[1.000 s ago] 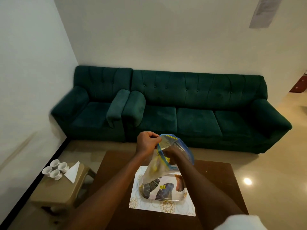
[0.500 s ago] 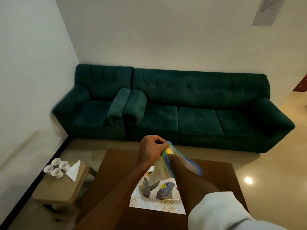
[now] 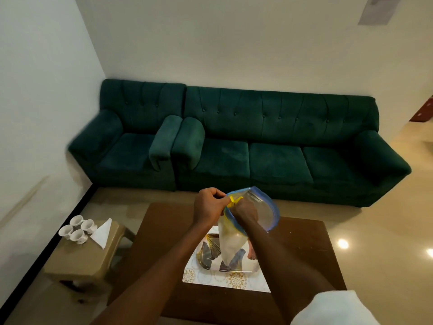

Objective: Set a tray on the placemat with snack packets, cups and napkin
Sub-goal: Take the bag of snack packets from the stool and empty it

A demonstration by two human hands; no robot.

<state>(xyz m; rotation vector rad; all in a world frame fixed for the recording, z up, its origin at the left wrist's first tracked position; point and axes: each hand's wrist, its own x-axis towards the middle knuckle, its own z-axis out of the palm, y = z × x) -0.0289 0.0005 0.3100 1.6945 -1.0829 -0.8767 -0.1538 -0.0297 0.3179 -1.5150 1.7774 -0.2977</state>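
Note:
I hold a clear zip bag [image 3: 257, 207] with a blue rim above the table. My left hand [image 3: 208, 205] pinches the bag's left corner. My right hand [image 3: 244, 211] sits in the bag's open mouth, its fingers closed on a yellow piece at the same corner. The bag's lower end hangs down onto a patterned tray [image 3: 208, 254], which lies on the white and gold placemat [image 3: 234, 281]. Several white cups [image 3: 77, 228] and a folded white napkin [image 3: 103, 233] rest on a small stool to the left. What the bag contains is unclear.
The placemat lies on a brown wooden table [image 3: 304, 254]. The beige stool [image 3: 82, 261] stands left of it, near the wall. A dark green sofa [image 3: 269, 156] and matching armchair [image 3: 131, 148] fill the space behind the table. Glossy floor stretches to the right.
The bag has been lifted and its mouth pulled wider. My right hand has risen from deep in the bag to its top corner, next to my left hand.

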